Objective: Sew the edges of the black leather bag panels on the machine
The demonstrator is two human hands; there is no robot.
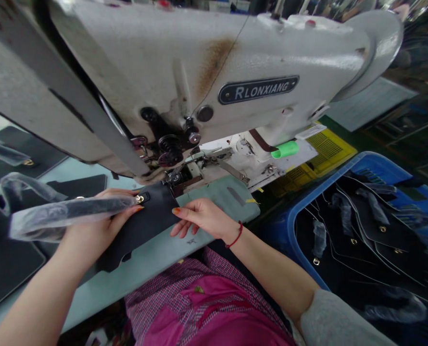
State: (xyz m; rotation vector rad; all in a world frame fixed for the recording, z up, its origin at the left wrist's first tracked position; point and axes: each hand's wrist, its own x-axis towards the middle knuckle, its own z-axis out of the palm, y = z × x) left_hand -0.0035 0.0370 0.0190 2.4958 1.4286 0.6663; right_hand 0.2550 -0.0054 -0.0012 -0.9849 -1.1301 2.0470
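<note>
One pale-green table (156,254) (blue crate (289,221) beside): left fingers (122,193) pinch wrapped strap (66,214), right fingers (185,211) flat on black panel (152,216).

The black leather panel (147,223) lies flat on the surface (217,197). It slants from the far middle towards the near edge, and its dark lower end hangs over that edge. A small gold ring (139,198) sits near its far end. From there a black strap in clear plastic wrap (66,214) stretches to the left.

Both hands, left hand (107,216) and right hand (199,217), press a black leather piece (147,218) flat beneath the sewing machine (207,72) needle area.
</note>
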